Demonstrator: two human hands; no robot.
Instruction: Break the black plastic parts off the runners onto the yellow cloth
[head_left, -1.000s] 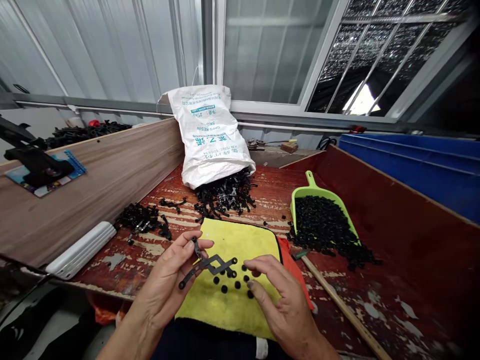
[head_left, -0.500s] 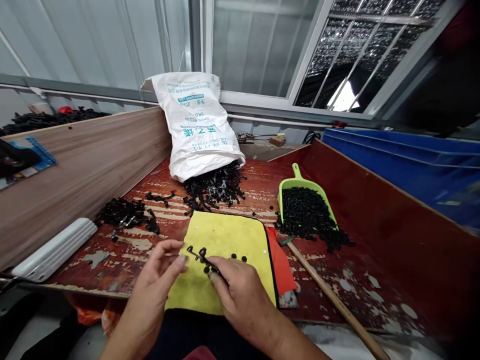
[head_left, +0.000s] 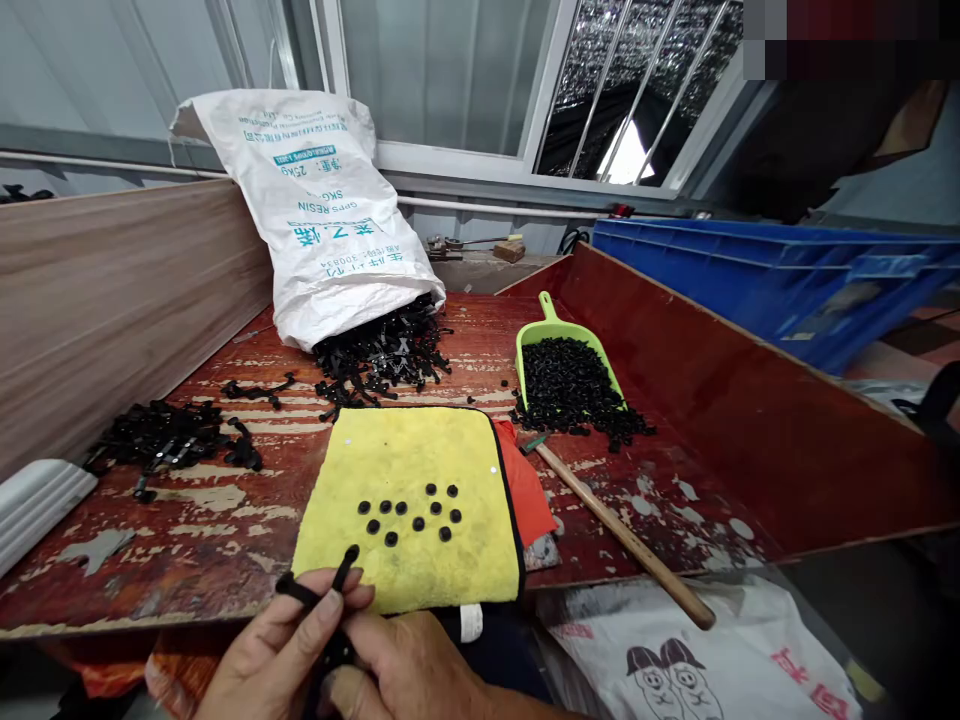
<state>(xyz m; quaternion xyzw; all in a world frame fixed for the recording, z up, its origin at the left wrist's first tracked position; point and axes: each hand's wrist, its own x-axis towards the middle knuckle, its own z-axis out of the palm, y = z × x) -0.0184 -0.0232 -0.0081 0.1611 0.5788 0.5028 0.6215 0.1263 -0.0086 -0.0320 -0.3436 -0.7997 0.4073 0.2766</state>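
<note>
Close to the near edge of the yellow cloth (head_left: 397, 450), my left hand (head_left: 262, 655) pinches black plastic pieces (head_left: 346, 566) between thumb and fingers. Two dark ends stick out above the fingertips, one of them rounded. My right hand (head_left: 427, 660) presses against the left, its fingers closed round the lower end of the same black pieces. How the pieces join is hidden by the fingers. Several small round black caps (head_left: 418, 523) lie scattered on the cloth beyond both hands.
A white resin sack (head_left: 330, 220) spills black parts (head_left: 390, 345) at the back. Another black pile (head_left: 161, 435) lies left. A green dustpan (head_left: 549, 325) of small black pieces stands right, near a wooden-handled tool (head_left: 630, 535). Boards (head_left: 712, 400) and a blue crate (head_left: 750, 270) border the right.
My hands have come together and drawn down to the cloth's near edge with the black pieces. The view has turned right. More caps on the cloth now show, uncovered by the hands.
</note>
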